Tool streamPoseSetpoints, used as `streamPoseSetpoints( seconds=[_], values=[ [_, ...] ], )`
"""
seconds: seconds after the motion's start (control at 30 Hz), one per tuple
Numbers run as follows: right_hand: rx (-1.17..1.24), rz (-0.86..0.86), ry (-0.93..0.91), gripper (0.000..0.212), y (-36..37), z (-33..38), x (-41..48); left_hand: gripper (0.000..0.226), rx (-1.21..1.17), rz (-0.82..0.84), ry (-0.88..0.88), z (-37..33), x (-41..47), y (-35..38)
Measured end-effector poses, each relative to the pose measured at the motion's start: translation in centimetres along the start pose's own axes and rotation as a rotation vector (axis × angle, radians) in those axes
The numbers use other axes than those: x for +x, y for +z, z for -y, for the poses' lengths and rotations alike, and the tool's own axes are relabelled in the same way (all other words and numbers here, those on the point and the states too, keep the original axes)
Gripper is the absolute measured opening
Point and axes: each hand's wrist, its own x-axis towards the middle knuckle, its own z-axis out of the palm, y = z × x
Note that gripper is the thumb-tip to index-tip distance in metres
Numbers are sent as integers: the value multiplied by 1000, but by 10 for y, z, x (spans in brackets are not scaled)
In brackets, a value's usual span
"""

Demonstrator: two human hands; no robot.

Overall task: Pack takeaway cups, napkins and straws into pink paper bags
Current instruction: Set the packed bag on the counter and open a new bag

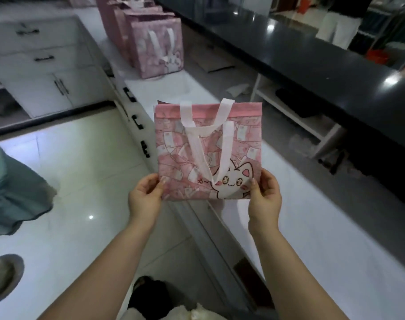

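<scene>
A flat, folded pink bag [173, 155] with a white cat print and white handles hangs in the air in front of me. My left hand [145, 197] pinches its lower left corner. My right hand [264, 195] pinches its lower right corner. The handles lie down over the bag's front. Farther back on the white counter [312, 227], several upright pink bags [157, 49] stand in a row. No cups, napkins or straws are in view.
A long black counter [312, 56] runs along the right, with a white shelf frame [300, 118] under it. White drawer cabinets [40, 65] stand at the back left. Another person's shoe [5, 276] and blue-grey clothing [14, 192] show at the left edge over the tiled floor.
</scene>
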Motion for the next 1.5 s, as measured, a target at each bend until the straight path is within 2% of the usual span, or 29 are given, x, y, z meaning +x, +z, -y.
streamPoseSetpoints(
  seconds=[0.2,0.37,0.53,0.73,0.9,1.13,1.27,1.5],
  values=[
    [-12,108,2,27,153,-20,7,14,-51,-77,55,-44,95,-92],
    [44,178,31,20,276,-37,6,16,-47,-134,83,-81,176,-163],
    [35,165,56,20,353,-50,11,17,-67,-172,73,-103,242,-199],
    [13,103,46,23,403,-59,40,20,-81,-167,51,-117,300,-200],
    [-30,114,19,25,436,-55,80,14,-104,-152,55,-131,354,-184],
    [34,239,-43,40,515,-50,165,19,-133,-172,169,-179,457,-162],
    [141,282,-37,41,578,-42,217,20,-117,-190,233,-218,524,-153],
    [171,514,-129,49,714,0,316,22,-158,-260,351,-309,655,-151]
  ],
)
